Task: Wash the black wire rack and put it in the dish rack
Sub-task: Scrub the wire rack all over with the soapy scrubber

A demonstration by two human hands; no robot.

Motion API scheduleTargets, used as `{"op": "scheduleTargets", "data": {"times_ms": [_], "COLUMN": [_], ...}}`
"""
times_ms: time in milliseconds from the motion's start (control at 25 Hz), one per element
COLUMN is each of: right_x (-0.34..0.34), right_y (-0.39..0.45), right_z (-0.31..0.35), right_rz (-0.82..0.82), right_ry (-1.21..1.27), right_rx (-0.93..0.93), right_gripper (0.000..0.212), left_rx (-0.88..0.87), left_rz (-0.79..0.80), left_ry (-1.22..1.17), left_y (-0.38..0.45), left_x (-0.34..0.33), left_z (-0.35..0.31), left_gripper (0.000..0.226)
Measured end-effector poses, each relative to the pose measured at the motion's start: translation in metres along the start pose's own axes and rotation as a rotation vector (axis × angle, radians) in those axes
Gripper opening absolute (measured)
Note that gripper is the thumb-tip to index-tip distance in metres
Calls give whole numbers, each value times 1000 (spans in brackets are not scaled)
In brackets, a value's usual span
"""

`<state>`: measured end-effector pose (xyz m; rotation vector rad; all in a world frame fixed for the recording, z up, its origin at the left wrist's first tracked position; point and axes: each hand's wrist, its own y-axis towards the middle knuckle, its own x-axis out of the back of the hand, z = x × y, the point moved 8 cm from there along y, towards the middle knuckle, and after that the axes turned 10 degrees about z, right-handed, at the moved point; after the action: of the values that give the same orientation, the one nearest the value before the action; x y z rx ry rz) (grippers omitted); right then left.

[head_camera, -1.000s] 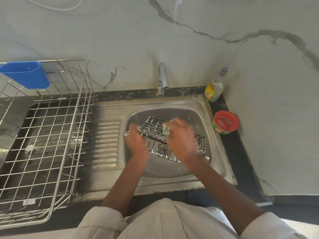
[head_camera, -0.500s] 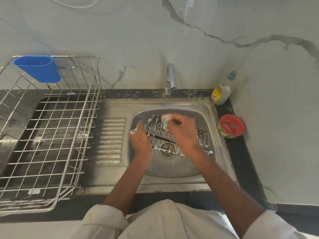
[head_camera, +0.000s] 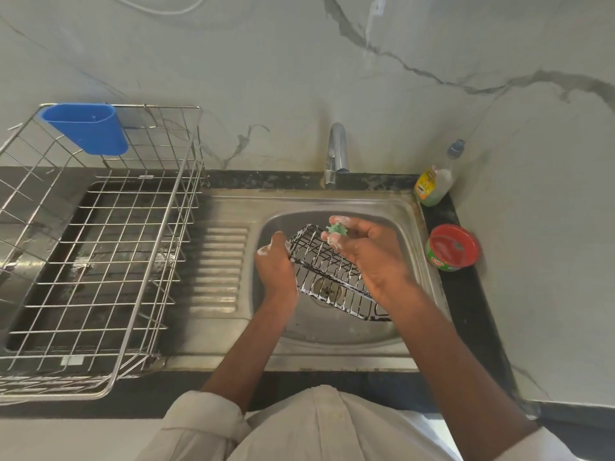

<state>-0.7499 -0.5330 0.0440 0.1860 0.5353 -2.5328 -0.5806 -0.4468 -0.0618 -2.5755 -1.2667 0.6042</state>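
The black wire rack [head_camera: 327, 271], streaked with white suds, is tilted over the steel sink basin [head_camera: 336, 327]. My left hand [head_camera: 276, 269] grips its left end, foam on the fingers. My right hand [head_camera: 367, 251] hovers over the rack's far edge and holds a small green scrubber [head_camera: 336, 231] in its fingertips. Part of the rack's right side is hidden under my right wrist. The metal dish rack [head_camera: 100, 247] stands on the counter to the left.
A blue plastic cup holder [head_camera: 88, 126] hangs on the dish rack's back corner. The tap [head_camera: 336, 154] stands behind the sink, no water running. A dish soap bottle [head_camera: 436, 181] and a red-lidded green tub [head_camera: 453, 247] stand to the right. The drainboard [head_camera: 219, 267] lies between sink and dish rack.
My right hand with the scrubber moved from the rack's middle up to its far edge. The rack tilted more steeply in my left hand. The camera shifted slightly.
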Motion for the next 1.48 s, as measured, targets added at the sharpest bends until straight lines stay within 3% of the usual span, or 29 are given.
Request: {"op": "scheduleTargets", "data": {"times_ms": [160,280,360,480,640,800,960,1080,1200,1320,1440,1480], "right_x": [6,-6,-12,-18,-38,-27,-34,-10,-15,12,-4,4], "right_y": [2,5,5,-3,-15,-16,-28,-26,-29,-22,-32,-28], "right_z": [19,29,31,33,26,34,18,14,5,12,-1,5], "right_rz": [-157,-150,-128,-91,58,-96,85,9,120,-81,89,19], "right_ry": [-459,-658,-717,-752,-967,-982,-1102,-1088,-1270,-1218,-1342,-1336], "right_rx": [200,266,234,268,460,570,682,637,724,563,627,576], "right_gripper": [27,28,29,11,36,23,21,20,25,23,27,27], "left_rx": [-5,-14,-18,-22,-23,-31,7,28,61,80,86,88], "left_rz": [22,34,43,36,26,53,24,18,17,43,67,93], "left_ry": [4,27,37,58,79,80,10,6,3,20,-11,-12], "left_y": [0,-3,-5,-7,-9,-15,-15,-12,-12,-9,0,4], "left_x": [-1,-4,-5,-5,-4,-8,-5,-4,-8,-13,-16,-19], "left_z": [-2,-6,-8,-12,-17,-19,-17,-17,-19,-22,-23,-22], "left_gripper": [27,20,21,23,26,27,28,28,22,17,13,14]}}
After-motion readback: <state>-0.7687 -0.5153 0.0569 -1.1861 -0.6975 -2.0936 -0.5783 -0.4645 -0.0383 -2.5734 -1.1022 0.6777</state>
